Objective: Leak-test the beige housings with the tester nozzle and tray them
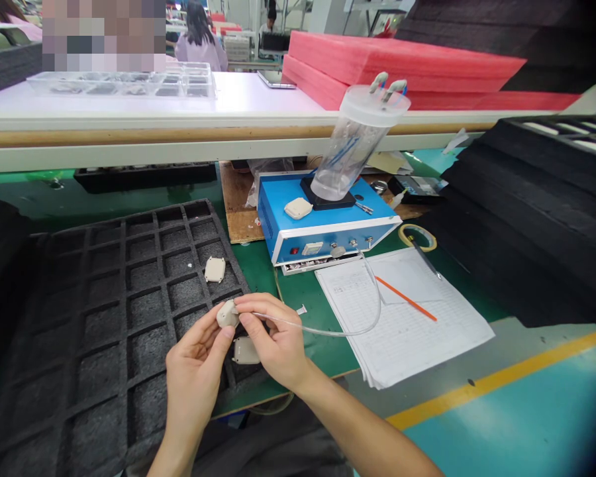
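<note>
The left hand point(193, 371) pinches a small beige piece point(226, 315), just below the middle. The right hand's point(284, 348) fingers squeeze a clear tube point(338, 334) by it. This piece looks partway done; two more point(214, 269) point(247, 352) sit at the black tray point(124, 298).

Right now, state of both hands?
Left hand: closed on the small beige part, fingers and thumb pinching it.
Right hand: closed, pinching the clear tube at the same part.
</note>
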A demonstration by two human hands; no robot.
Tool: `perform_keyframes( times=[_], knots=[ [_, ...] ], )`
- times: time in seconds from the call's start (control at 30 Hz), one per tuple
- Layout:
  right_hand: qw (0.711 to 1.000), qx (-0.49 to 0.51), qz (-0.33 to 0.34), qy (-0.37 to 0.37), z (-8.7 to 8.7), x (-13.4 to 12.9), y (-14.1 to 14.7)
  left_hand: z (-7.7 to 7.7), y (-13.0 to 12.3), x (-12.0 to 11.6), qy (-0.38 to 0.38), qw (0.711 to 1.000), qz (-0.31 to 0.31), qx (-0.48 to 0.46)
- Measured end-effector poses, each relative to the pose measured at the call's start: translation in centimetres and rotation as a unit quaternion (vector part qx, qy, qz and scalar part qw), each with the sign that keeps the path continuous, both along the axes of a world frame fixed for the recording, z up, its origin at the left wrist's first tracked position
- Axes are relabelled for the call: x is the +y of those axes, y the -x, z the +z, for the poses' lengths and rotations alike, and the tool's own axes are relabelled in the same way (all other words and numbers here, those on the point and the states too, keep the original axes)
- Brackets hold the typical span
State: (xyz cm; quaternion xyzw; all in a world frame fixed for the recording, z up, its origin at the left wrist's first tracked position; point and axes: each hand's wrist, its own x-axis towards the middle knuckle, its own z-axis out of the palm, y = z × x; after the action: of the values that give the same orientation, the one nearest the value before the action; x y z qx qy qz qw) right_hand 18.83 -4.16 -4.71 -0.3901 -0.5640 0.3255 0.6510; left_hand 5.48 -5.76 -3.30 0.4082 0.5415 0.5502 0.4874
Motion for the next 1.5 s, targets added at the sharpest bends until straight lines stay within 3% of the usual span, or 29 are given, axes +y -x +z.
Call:
perform_keyframes(
  times=[0.6,0.7,0.8,0.87,0.93,0.97,1.0,1.07,1.1,1.13,1.17,1.2,1.33,1.5],
  knots=[
    [1.0,-0.005,-0.002,0.003,0.1,0.4,0.2,-0.2,-0.1,0.0,0.007,1.0,0.001,-0.004],
    [1.0,0.009,0.011,0.023,0.7,-0.9,0.1,0.1,-0.1,0.1,0.006,0.998,0.03,-0.046],
    [0.981,-0.007,0.119,0.151,2.0,-4.6,-2.4,0.6,-0.2,0.4,-0.003,0.99,0.065,-0.124],
    [0.925,-0.079,0.275,0.249,3.1,-7.6,-6.1,0.6,-0.3,0.5,-0.004,0.988,0.065,-0.142],
    [0.851,-0.171,0.412,0.277,4.2,-9.8,-11.0,0.5,-0.3,0.6,-0.01,0.991,0.059,-0.122],
    [0.848,-0.205,0.38,0.307,4.6,-10.2,-13.6,0.5,-0.4,0.6,-0.017,0.992,0.06,-0.108],
    [0.868,-0.233,0.284,0.334,4.7,-10.2,-16.3,0.4,-0.4,0.6,-0.028,0.993,0.061,-0.098],
    [0.886,-0.307,-0.006,0.347,4.1,-8.7,-21.1,0.5,-0.6,0.6,-0.052,0.992,0.059,-0.096],
    [0.86,-0.347,-0.164,0.336,3.4,-7.5,-23.1,0.6,-0.6,0.6,-0.06,0.992,0.056,-0.099],
    [0.813,-0.388,-0.282,0.331,2.6,-6.1,-24.7,0.7,-0.7,0.5,-0.062,0.991,0.052,-0.103],
    [0.77,-0.426,-0.332,0.339,1.7,-4.9,-25.9,0.8,-0.7,0.4,-0.059,0.991,0.048,-0.109],
    [0.752,-0.454,-0.328,0.349,0.8,-3.7,-26.7,0.9,-0.6,0.4,-0.053,0.991,0.046,-0.116],
    [0.763,-0.483,-0.272,0.334,-1.8,-1.6,-27.2,1.0,-0.1,-0.1,-0.014,0.987,0.022,-0.159],
    [0.811,-0.478,-0.23,0.247,-2.5,-1.8,-28.5,0.9,0.8,-0.7,-0.006,0.978,-0.004,-0.208]
  ],
)
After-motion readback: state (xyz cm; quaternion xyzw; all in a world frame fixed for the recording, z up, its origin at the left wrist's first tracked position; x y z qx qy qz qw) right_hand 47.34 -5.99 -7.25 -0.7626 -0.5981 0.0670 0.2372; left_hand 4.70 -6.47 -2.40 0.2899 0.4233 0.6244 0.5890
